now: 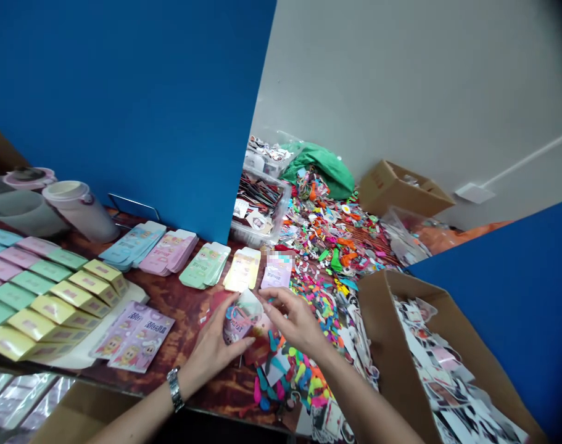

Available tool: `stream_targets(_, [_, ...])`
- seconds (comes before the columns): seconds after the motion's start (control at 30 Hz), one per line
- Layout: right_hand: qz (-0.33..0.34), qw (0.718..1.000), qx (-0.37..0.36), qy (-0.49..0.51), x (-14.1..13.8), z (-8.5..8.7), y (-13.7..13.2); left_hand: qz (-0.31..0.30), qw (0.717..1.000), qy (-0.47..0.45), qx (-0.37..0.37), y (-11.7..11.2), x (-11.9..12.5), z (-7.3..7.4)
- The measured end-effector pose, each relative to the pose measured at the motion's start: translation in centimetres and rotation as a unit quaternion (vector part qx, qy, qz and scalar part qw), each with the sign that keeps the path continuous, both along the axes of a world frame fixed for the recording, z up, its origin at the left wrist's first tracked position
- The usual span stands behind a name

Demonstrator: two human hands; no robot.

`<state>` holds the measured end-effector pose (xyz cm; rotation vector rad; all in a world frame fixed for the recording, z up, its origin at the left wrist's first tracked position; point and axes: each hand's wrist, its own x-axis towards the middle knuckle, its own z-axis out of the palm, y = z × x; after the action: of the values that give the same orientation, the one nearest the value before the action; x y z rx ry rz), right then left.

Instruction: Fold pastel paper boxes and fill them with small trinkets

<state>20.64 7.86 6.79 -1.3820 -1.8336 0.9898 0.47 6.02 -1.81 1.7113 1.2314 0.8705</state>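
Observation:
Wrapped around a small purple printed paper box [237,327], my left hand [211,339] keeps it tilted above the table, with its open top upward. Small, partly see-through items show at the box's mouth, too unclear to name. My right hand [292,317] is at the box's upper right edge, thumb and bent forefinger close together; what they pinch, if anything, is hidden. Flat purple cartons [142,339] lie to the left. Behind the hands are stacks of flat cartons: blue [132,245], pink [168,253], green [205,265], yellow [242,269] and purple [277,274].
Rows of filled-out boxes [53,277] stand at the left, near a lidded plastic jug [79,209]. Colourful trinkets [327,246] cover the table's right side. A cardboard box [377,333] of cut-outs is at the right. Blue panels [123,92] border the table.

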Motion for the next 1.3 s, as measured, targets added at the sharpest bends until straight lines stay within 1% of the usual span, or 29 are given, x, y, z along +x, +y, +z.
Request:
stream_targets(0.07, [0.006, 0.996, 0.072, -0.043, -0.3, 0.2, -0.7, -0.012, 1.0, 0.016, 0.003, -0.1, -0.3, -0.1])
stream_targets(0.13, [0.031, 0.981, 0.162, -0.105, -1.0, 0.2, -1.5, -0.037, 0.999, 0.031, 0.012, -0.2, -0.3, -0.2])
stream_targets(0.17, [0.051, 0.965, 0.21, -0.148, -1.6, 0.1, -1.9, -0.048, 0.998, 0.036, 0.021, -0.2, -0.2, -0.2])
stream_targets(0.23, [0.075, 0.924, 0.287, -0.242, -2.7, -0.5, -2.6, -0.056, 0.997, 0.038, 0.039, -0.4, 0.0, -0.2])
stream_targets(0.3, [0.071, 0.89, 0.325, -0.312, -3.6, -1.3, -3.0, -0.06, 0.996, 0.038, 0.049, -0.5, 0.1, -0.1])
stream_targets(0.37, [0.048, 0.878, 0.335, -0.339, -4.0, -2.1, -3.1, -0.067, 0.995, 0.044, 0.052, -0.8, 0.1, 0.0])
stream_targets(0.4, [0.039, 0.879, 0.335, -0.337, -4.0, -2.4, -3.0, -0.068, 0.995, 0.049, 0.053, -0.9, 0.1, 0.1])
stream_targets(0.5, [0.021, 0.899, 0.32, -0.297, -3.3, -2.7, -2.5, -0.059, 0.995, 0.059, 0.061, -1.1, 0.0, 0.2])
stream_targets(0.57, [0.012, 0.909, 0.309, -0.28, -2.6, -2.6, -2.1, -0.05, 0.995, 0.06, 0.068, -1.2, -0.2, 0.2])
stream_targets(0.67, [0.009, 0.917, 0.282, -0.28, -1.9, -2.1, -1.8, -0.045, 0.994, 0.06, 0.079, -1.2, -0.5, 0.4])
stream_targets(0.73, [0.021, 0.921, 0.264, -0.285, -1.8, -1.6, -1.8, -0.045, 0.993, 0.06, 0.087, -1.2, -0.6, 0.4])
stream_targets(0.83, [0.066, 0.928, 0.246, -0.271, -2.0, -0.8, -1.9, -0.052, 0.992, 0.06, 0.099, -1.1, -0.6, 0.3])
stream_targets(0.9, [0.103, 0.941, 0.229, -0.228, -2.2, -0.2, -2.0, -0.06, 0.991, 0.054, 0.11, -1.0, -0.6, 0.2])
stream_targets(0.97, [0.121, 0.951, 0.225, -0.172, -2.2, 0.4, -2.1, -0.063, 0.99, 0.047, 0.116, -0.9, -0.7, 0.3])
stream_targets(1.0, [0.112, 0.955, 0.23, -0.15, -2.1, 0.6, -2.1, -0.06, 0.991, 0.043, 0.115, -0.8, -0.8, 0.3])
stream_targets(1.07, [0.072, 0.959, 0.247, -0.121, -1.7, 0.9, -2.4, -0.038, 0.994, 0.036, 0.099, -0.6, -1.0, 0.6])
stream_targets(1.13, [0.034, 0.959, 0.255, -0.117, -1.5, 0.7, -2.7, -0.019, 0.997, 0.029, 0.074, -0.5, -1.2, 1.0])
stream_targets(1.2, [0.019, 0.958, 0.256, -0.127, -1.5, 0.1, -3.1, -0.032, 0.998, 0.022, 0.054, -0.5, -1.2, 1.4])
stream_targets(1.27, [0.018, 0.96, 0.246, -0.132, -1.7, -0.6, -3.5, -0.062, 0.997, 0.014, 0.049, -0.6, -1.1, 1.6])
stream_targets(1.3, [0.015, 0.963, 0.238, -0.128, -1.8, -0.9, -3.6, -0.067, 0.996, 0.008, 0.05, -0.7, -1.0, 1.7])
